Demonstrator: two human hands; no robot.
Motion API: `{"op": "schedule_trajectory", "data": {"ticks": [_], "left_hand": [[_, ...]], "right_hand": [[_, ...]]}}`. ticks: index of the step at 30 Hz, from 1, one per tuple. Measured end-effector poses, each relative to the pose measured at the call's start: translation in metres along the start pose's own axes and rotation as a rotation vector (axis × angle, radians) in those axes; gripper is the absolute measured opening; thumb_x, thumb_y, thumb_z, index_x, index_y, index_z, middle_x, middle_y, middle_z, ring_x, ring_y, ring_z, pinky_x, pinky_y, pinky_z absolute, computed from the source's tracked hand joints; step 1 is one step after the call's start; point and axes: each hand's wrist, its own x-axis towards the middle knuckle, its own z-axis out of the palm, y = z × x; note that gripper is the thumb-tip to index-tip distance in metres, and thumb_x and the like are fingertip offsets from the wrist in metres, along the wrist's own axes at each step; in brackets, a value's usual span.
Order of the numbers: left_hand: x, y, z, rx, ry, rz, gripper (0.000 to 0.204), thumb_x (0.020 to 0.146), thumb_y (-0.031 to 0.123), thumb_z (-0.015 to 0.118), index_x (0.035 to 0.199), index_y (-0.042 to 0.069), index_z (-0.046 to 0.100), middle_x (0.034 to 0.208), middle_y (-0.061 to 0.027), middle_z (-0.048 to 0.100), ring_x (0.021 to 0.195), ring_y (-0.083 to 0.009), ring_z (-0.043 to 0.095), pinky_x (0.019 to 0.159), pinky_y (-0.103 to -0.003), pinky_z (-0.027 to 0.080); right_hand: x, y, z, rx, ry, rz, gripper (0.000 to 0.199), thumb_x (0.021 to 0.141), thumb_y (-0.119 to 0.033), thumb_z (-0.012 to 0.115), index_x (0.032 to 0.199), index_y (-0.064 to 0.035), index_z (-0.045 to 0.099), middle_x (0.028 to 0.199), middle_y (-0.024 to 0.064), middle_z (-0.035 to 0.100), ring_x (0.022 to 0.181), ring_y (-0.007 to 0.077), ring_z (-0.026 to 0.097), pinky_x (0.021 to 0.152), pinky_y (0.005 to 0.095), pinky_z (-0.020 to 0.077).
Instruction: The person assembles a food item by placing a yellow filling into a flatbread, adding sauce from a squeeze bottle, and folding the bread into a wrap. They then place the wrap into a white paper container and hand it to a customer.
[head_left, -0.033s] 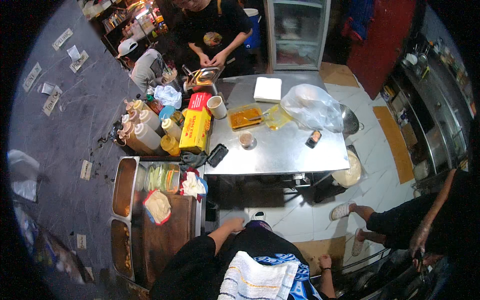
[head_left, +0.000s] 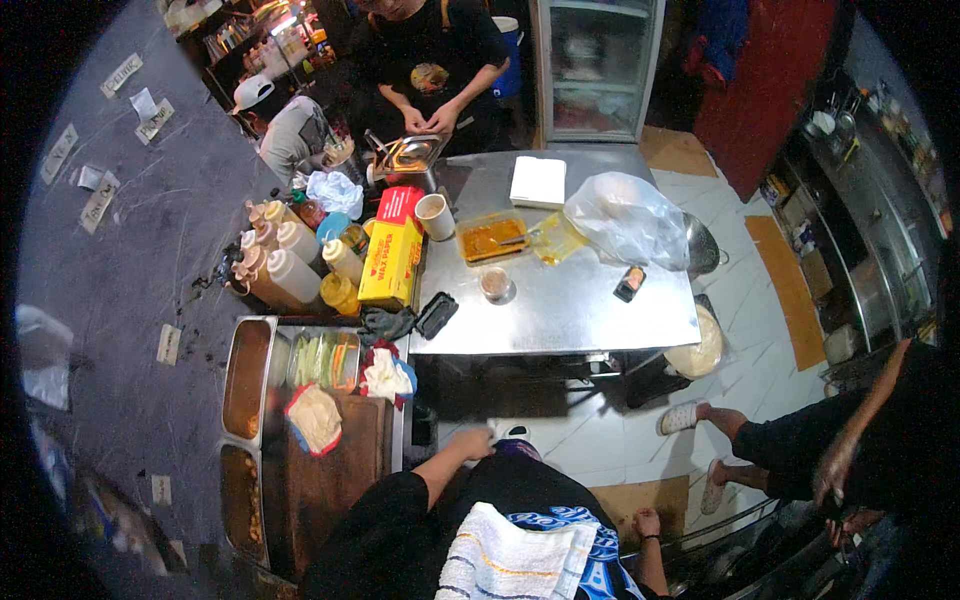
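My left hand (head_left: 472, 443) hangs at my left side beside the cutting board, its fingers curled together with nothing visible in them. My right hand (head_left: 648, 522) hangs low on my right, fingers curled in and apparently holding nothing. Neither hand touches the counter. A striped white towel (head_left: 515, 550) lies against my dark shirt. Nearest my left hand are the brown wooden cutting board (head_left: 335, 485), with a cream cloth (head_left: 315, 420) on it, and a bunched white cloth (head_left: 388, 375) with red and blue edges.
A steel table (head_left: 560, 320) ahead bears an orange sauce tray (head_left: 490, 240), a cup (head_left: 434, 216), a plastic bag (head_left: 625, 220) and napkins (head_left: 537, 181). Squeeze bottles (head_left: 290, 270) and a yellow wax-paper box (head_left: 390, 265) stand left. One co-worker (head_left: 430, 80) stands across; another (head_left: 800, 440) works at right.
The view has shifted very slightly. The co-worker's hand at the right has moved a little. My own hands stay nearly where they were.
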Motion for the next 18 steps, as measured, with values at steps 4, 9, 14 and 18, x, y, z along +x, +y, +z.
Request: {"op": "schedule_trajectory", "data": {"ticks": [4, 9, 14, 18], "left_hand": [[0.018, 0.032, -0.133, -0.190, 0.291, 0.155, 0.037, 0.086, 0.032, 0.063, 0.117, 0.011, 0.061, 0.101, -0.0137, 0.069, 0.096, -0.0335, 0.066, 0.081, -0.047, 0.052], [0.014, 0.038, -0.247, -0.368, 0.460, 0.225, 0.031, 0.088, 0.028, 0.061, 0.114, 0.010, 0.062, 0.092, -0.0119, 0.070, 0.087, -0.0310, 0.067, 0.075, -0.043, 0.052], [0.020, 0.007, -0.262, -0.385, 0.539, 0.206, 0.030, 0.088, 0.028, 0.062, 0.113, 0.011, 0.063, 0.092, -0.0117, 0.070, 0.084, -0.0312, 0.067, 0.074, -0.043, 0.052], [0.015, 0.002, -0.231, -0.371, 0.463, 0.223, 0.030, 0.088, 0.028, 0.062, 0.113, 0.011, 0.063, 0.090, -0.0119, 0.070, 0.083, -0.0306, 0.067, 0.073, -0.043, 0.052]], "right_hand": [[0.022, -0.075, 0.023, -0.014, -0.019, 0.054, 0.029, 0.080, -0.012, 0.069, 0.105, -0.0009, 0.061, 0.088, 0.0132, 0.066, 0.073, 0.0215, 0.065, 0.066, 0.0348, 0.0552], [0.012, -0.204, 0.054, -0.201, -0.070, -0.033, 0.037, 0.083, -0.019, 0.070, 0.110, 0.0024, 0.059, 0.101, 0.0180, 0.069, 0.091, 0.0275, 0.067, 0.081, 0.0374, 0.0531], [-0.024, -0.300, 0.045, -0.230, 0.010, -0.006, 0.041, 0.082, -0.024, 0.070, 0.114, 0.0003, 0.062, 0.104, 0.0188, 0.068, 0.100, 0.0335, 0.064, 0.087, 0.0389, 0.0504], [-0.012, -0.264, 0.041, -0.291, -0.074, -0.112, 0.041, 0.083, -0.028, 0.067, 0.116, -0.0033, 0.064, 0.109, 0.0202, 0.067, 0.105, 0.0350, 0.062, 0.088, 0.0417, 0.0497]]}}
